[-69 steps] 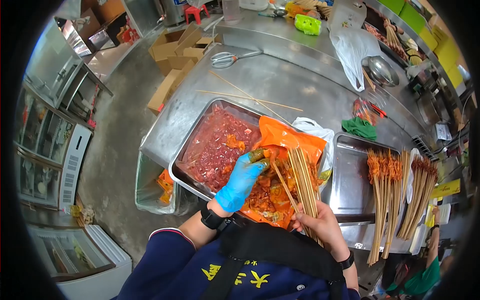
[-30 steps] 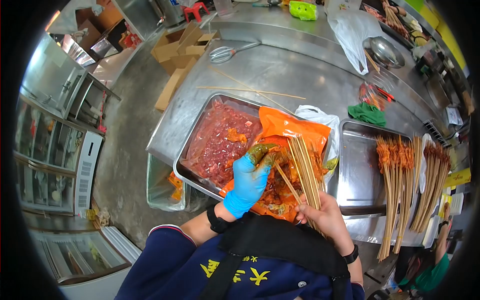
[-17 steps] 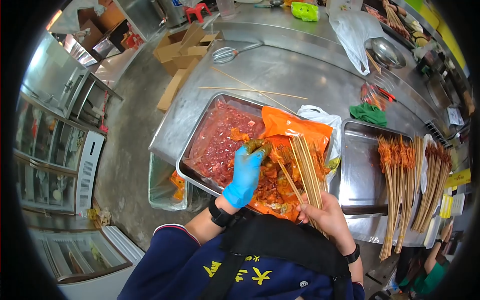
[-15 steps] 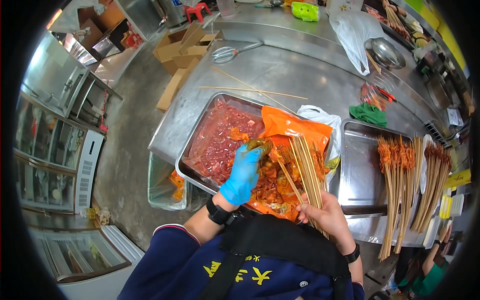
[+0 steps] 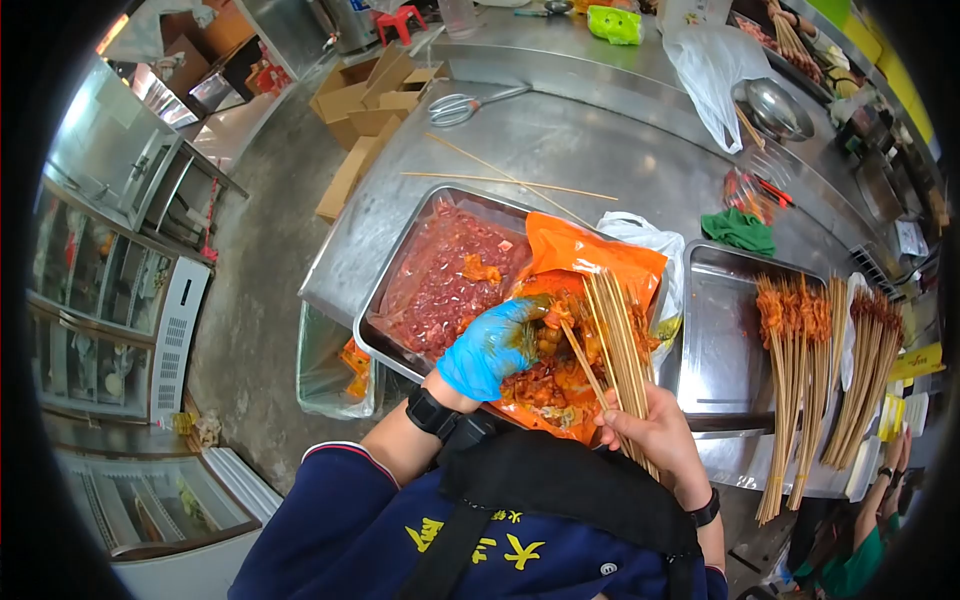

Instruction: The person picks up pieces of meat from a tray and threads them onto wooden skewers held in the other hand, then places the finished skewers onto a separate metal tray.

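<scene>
A lined bin (image 5: 330,365) stands on the floor under the worktop (image 5: 570,140) edge; above it a steel tray (image 5: 392,258) holds red minced meat (image 5: 450,285); scissors (image 5: 455,105) and two loose sticks (image 5: 510,183) lie on the worktop beyond it. The left hand (image 5: 490,345), in a blue glove, reaches into the orange bag (image 5: 580,255) that lies over the tray's right half; its fingers (image 5: 528,318) are curled tight on a piece of the marinated meat (image 5: 545,385) at the tip of a single skewer (image 5: 580,360). The right hand (image 5: 655,435), bare, is closed on a bundle of bare skewers (image 5: 618,335) fanned over the bag; further right, a second tray (image 5: 715,340) carries loaded skewers (image 5: 785,320); a green cloth (image 5: 738,228) lies behind it.
</scene>
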The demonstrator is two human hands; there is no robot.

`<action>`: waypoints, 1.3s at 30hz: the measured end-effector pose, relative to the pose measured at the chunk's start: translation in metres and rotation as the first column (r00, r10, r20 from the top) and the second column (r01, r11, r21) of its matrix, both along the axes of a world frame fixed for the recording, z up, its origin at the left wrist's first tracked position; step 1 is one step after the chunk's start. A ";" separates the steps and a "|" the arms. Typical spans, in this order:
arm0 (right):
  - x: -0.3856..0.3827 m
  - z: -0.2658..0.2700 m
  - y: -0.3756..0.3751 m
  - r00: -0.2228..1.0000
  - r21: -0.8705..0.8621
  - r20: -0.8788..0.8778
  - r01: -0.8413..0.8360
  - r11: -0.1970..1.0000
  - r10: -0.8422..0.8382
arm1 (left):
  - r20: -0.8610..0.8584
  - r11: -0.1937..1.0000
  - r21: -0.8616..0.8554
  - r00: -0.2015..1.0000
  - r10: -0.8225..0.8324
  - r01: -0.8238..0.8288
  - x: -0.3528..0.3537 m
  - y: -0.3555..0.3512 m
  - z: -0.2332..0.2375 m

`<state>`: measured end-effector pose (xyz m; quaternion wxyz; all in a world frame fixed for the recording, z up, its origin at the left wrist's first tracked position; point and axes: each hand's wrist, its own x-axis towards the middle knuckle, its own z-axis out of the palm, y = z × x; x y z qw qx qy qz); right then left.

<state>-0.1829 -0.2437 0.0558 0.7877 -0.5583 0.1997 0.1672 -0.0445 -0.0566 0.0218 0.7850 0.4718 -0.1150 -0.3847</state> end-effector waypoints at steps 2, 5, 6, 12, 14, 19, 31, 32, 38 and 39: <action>0.000 0.000 0.000 1.000 -0.004 -0.003 -0.004 1.000 0.004 | -0.060 0.997 0.074 0.998 0.030 -0.026 -0.001 -0.002 0.005; -0.001 -0.001 -0.001 1.000 -0.009 0.002 0.001 1.000 -0.001 | -0.209 0.996 -0.086 0.978 -0.021 0.003 0.002 -0.006 0.007; -0.001 -0.003 0.000 1.000 -0.011 0.006 0.004 1.000 -0.004 | -0.210 0.996 -0.084 0.977 -0.021 0.003 0.004 -0.009 0.004; -0.002 -0.003 -0.001 0.999 0.008 0.004 0.033 0.999 -0.033 | -0.191 0.978 -0.014 0.961 0.200 -0.206 0.003 -0.013 0.002; -0.002 -0.001 0.000 0.999 0.002 -0.003 0.034 0.999 -0.034 | -0.219 0.950 -0.077 0.935 0.280 -0.302 0.001 -0.013 0.015; -0.002 0.000 0.000 0.999 -0.003 -0.021 0.042 0.999 -0.042 | 0.083 0.962 -0.012 0.958 0.274 -0.274 0.003 -0.017 0.013; -0.002 -0.001 0.003 0.998 -0.012 0.001 0.062 0.998 -0.062 | 0.361 0.939 0.182 0.908 0.214 -0.293 -0.003 -0.025 0.008; -0.002 -0.003 0.003 0.998 -0.017 0.005 0.060 0.998 -0.060 | 0.319 0.949 0.151 0.922 0.219 -0.277 -0.003 -0.025 0.010; -0.002 -0.002 0.005 0.998 -0.032 -0.003 0.060 0.998 -0.060 | 0.297 0.953 0.195 0.940 0.170 -0.234 -0.007 -0.025 0.017; -0.002 -0.003 0.006 0.998 -0.040 0.001 0.055 0.998 -0.055 | 0.296 0.952 0.196 0.940 0.170 -0.234 -0.010 -0.024 0.014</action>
